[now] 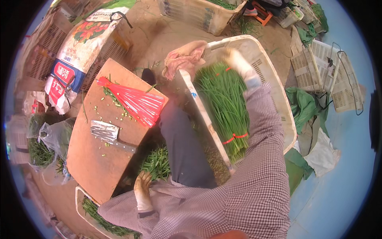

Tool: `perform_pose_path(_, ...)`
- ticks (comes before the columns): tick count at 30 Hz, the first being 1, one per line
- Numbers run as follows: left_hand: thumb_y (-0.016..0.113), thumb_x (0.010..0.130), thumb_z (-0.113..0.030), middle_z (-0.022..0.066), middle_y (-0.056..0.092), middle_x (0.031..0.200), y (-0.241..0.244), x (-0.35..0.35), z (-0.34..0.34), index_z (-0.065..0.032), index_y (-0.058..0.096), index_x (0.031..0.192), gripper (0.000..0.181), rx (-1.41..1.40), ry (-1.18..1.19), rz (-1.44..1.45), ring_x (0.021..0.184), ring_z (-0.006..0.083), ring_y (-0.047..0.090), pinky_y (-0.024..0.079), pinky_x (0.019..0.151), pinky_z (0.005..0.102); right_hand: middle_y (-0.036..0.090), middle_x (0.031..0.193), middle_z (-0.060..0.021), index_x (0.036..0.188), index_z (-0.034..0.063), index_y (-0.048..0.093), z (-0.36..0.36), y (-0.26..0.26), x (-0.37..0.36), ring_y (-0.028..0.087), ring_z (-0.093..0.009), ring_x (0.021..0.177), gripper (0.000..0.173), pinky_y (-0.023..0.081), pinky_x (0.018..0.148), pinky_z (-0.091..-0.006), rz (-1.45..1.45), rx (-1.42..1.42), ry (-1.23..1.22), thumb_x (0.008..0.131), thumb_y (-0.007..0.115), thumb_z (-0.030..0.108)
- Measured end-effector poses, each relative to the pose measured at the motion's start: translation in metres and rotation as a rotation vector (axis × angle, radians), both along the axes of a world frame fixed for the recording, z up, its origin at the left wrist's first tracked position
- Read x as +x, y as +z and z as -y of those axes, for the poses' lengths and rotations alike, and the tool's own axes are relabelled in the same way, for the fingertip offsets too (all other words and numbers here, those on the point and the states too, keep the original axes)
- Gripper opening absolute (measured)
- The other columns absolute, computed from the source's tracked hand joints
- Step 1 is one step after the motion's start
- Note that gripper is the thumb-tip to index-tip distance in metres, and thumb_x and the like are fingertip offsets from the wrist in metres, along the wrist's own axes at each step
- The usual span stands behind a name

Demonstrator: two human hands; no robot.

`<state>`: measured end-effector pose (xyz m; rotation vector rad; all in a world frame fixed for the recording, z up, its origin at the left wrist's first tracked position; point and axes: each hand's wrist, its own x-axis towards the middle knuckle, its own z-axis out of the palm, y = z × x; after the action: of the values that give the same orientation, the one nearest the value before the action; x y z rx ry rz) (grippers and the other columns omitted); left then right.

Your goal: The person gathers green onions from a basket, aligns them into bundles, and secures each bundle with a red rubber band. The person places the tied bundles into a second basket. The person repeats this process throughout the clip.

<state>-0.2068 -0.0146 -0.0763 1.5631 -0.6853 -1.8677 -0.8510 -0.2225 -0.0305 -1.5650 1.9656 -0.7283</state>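
Observation:
My gloved left hand (142, 183) is raised beside my lap, fingers extended, with nothing seen in it. My gloved right hand (234, 59), blurred, is over the far end of a large bundle of long green leafy stalks (222, 104); its grip cannot be told. Red ties cross the bundle, which lies in a white plastic crate (279, 116). A cleaver (104, 131) and a bunch of red plastic ties (134, 101) lie among cut green bits on a wooden board (101, 161). Below its edge, near my left hand, are loose greens (156, 162).
A pink cloth (185, 58) hangs over the crate's left corner. Another crate with greens (104, 225) stands at lower left. A printed sack (77, 50) and bagged greens (44, 146) are at left. Crates (325, 68) and green sheeting (301, 104) lie at right.

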Motion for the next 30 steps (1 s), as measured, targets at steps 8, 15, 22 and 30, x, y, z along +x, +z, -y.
perform_pose_path(8, 0.051, 0.104, -0.047, 0.0180, 0.060, 0.138, -0.006, 0.004, 0.000, 0.0025, 0.045, 0.147, 0.065, 0.021, 0.009, 0.008, 0.121, 0.0273, 0.059, 0.045, 0.105, 0.0379, 0.070, 0.100, -0.0129, 0.097, 0.0127, 0.076, -0.085, -0.085, 0.025, 0.068, -0.034, 0.096, 0.022, 0.055, 0.088, -0.0413, -0.618, 0.244, 0.169, 0.076, 0.074, 0.019)
perform_pose_path(15, 0.052, 0.103, -0.048, 0.0182, 0.060, 0.137, -0.014, 0.002, 0.000, 0.0028, 0.046, 0.146, 0.067, 0.040, -0.008, -0.013, 0.121, 0.0282, 0.060, 0.045, 0.104, 0.0385, 0.071, 0.114, -0.0168, 0.108, 0.0126, 0.076, -0.087, -0.112, 0.010, 0.069, -0.033, 0.104, 0.026, 0.053, 0.093, -0.0395, -0.136, 0.399, -0.189, 0.083, 0.068, 0.018)
perform_pose_path(22, 0.053, 0.103, -0.048, 0.0189, 0.061, 0.137, -0.013, 0.001, 0.000, 0.0032, 0.046, 0.145, 0.067, 0.048, -0.009, 0.002, 0.122, 0.0289, 0.060, 0.045, 0.105, 0.0390, 0.073, 0.112, -0.0157, 0.119, 0.0073, 0.070, -0.094, -0.132, 0.010, 0.069, -0.032, 0.104, 0.034, 0.053, 0.093, -0.0387, -0.018, 0.445, -0.068, 0.089, 0.064, 0.022)
perform_pose_path(30, 0.051, 0.104, -0.047, 0.0203, 0.061, 0.137, -0.010, -0.002, -0.002, 0.0039, 0.047, 0.144, 0.065, 0.053, 0.015, 0.000, 0.123, 0.0300, 0.060, 0.045, 0.107, 0.0399, 0.075, 0.102, -0.0149, 0.112, 0.0021, 0.071, -0.084, -0.104, 0.029, 0.070, -0.030, 0.095, 0.035, 0.053, 0.088, -0.0420, -0.032, 0.456, -0.100, 0.088, 0.070, 0.028)
